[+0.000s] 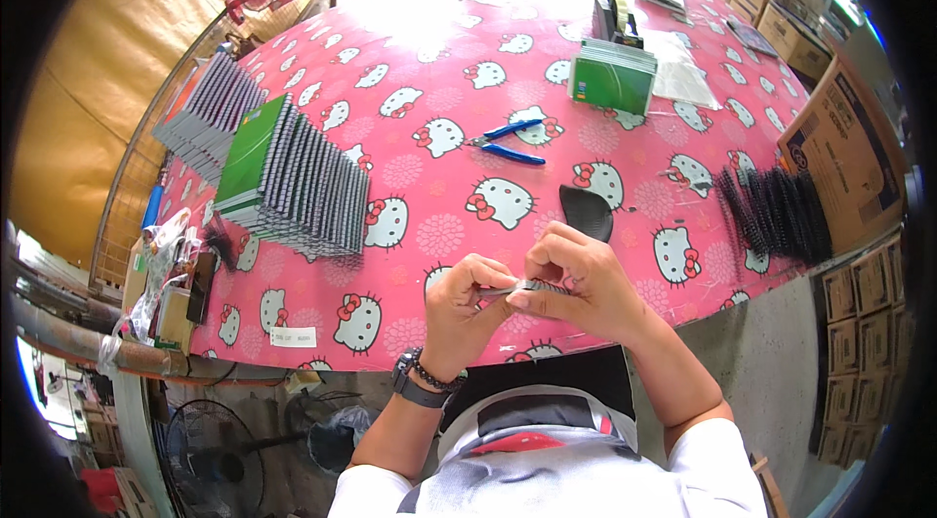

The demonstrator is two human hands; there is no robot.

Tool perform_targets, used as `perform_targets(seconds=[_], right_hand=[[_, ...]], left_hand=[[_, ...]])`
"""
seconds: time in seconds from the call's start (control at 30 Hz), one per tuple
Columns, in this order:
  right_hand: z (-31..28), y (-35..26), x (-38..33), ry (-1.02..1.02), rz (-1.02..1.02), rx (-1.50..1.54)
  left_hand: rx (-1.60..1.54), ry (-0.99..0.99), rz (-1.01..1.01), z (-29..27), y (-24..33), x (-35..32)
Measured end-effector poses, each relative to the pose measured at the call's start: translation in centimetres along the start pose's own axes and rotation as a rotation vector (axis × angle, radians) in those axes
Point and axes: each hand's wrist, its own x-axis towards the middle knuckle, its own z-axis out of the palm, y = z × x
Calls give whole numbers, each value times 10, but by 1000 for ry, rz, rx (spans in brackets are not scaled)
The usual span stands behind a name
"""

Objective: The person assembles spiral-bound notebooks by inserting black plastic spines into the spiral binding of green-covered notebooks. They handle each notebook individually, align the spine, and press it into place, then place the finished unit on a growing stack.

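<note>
Near the front edge of the table, my left hand (470,308) and my right hand (584,286) meet, both closed on a spiral-bound notebook (535,286) seen edge-on. Only its thin grey edge and a bit of ridged dark coil show; the fingers hide the rest. My right thumb and fingers pinch the coil side, while the left ones grip the other end. Just beyond my right hand lies a black curved flat piece (588,213). Blue-handled cutting pliers (508,141) rest farther off, jaws toward the left.
On the left stand tall stacks of spiral-bound notebooks (293,186), some with green covers. A green pile (613,77) sits at the far right before a tape dispenser (617,22). Black plastic coils (776,215) lie beside a cardboard box (849,147). A white label (294,336) is near the front edge.
</note>
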Motion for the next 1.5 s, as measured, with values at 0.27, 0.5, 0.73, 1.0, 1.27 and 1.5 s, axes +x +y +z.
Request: perform_targets(seconds=[0.27, 0.5, 0.73, 1.0, 1.27, 1.5], right_hand=[[17, -6, 2, 62, -100, -118], [5, -4, 17, 333, -83, -208], [-38, 48, 4, 326, 150, -276], [-45, 82, 3, 239, 199, -277], [-113, 207, 96, 417, 67, -876], [-166, 234, 136, 570, 125, -1197]], left_hand=[[-86, 136, 2, 1, -5, -3], [-100, 533, 305, -77, 56, 18], [791, 873, 273, -196, 119, 59], [1395, 787, 250, -218, 100, 57], [1412, 343, 102, -177, 111, 79], [1486, 530, 381, -137, 114, 66]])
